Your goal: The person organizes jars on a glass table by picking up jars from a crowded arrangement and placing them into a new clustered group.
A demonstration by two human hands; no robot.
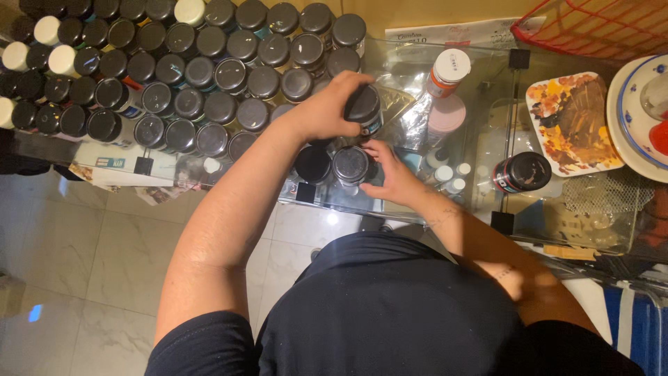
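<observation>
My left hand (327, 108) is closed around a black-capped paint bottle (364, 106), held just above the glass table (473, 132). Below it my right hand (390, 174) grips another black-capped bottle (350, 165) from the side. A third bottle with a black lid (312, 164) stands right next to it, to the left. Behind and left of my hands a dense block of several black-capped and a few white-capped bottles (174, 69) fills the table.
A white-capped bottle (447, 72) and a pink lid (445, 115) lie right of my hands. A black jar (522, 173) lies on its side. A paint-smeared palette (572, 124), a white plate (637, 118) and a red wire basket (598, 24) sit at right.
</observation>
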